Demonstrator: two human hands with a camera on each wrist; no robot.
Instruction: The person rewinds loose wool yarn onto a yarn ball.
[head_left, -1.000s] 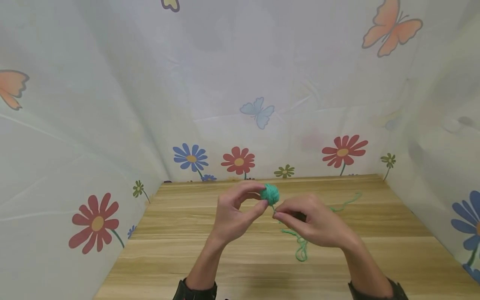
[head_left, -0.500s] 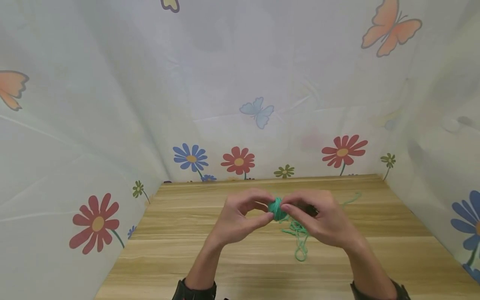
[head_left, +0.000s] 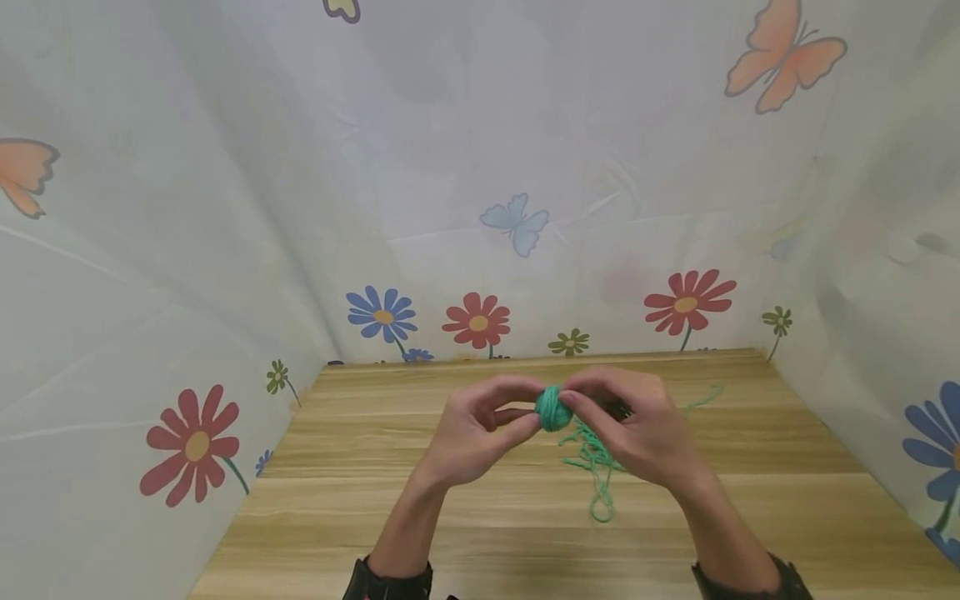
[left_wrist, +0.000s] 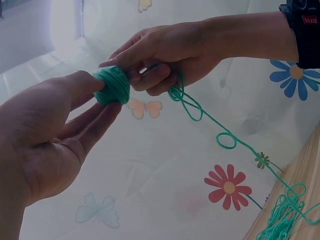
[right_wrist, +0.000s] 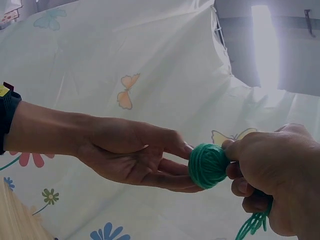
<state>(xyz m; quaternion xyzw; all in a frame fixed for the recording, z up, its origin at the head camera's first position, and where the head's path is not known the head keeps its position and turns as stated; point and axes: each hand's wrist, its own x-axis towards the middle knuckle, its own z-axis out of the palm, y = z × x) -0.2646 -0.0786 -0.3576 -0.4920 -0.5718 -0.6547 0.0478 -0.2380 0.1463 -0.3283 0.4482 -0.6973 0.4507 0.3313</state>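
A small green ball of yarn (head_left: 553, 409) is held up above the table between both hands. My left hand (head_left: 472, 433) pinches its left side with thumb and fingertips. On the other side, my right hand (head_left: 637, 425) has thumb and forefinger against the ball, its other fingers curled. In the left wrist view, loops of the yarn strand (left_wrist: 187, 102) come out of the right hand's curled fingers and run down to the table. The right wrist view shows the ball (right_wrist: 207, 166) wound with many turns, and strands (right_wrist: 254, 225) hanging below the right hand.
A loose tangle of green yarn (head_left: 596, 454) lies on the wooden table (head_left: 375, 533) under the right hand, with a loop toward the front. A yarn tail (head_left: 705, 398) stretches to the back right. Patterned white curtains (head_left: 420, 167) enclose the table's back and sides.
A second ago the right hand pinched a strand below the ball, slightly apart from it. It has since come up against the ball, which has shifted a little right and down.
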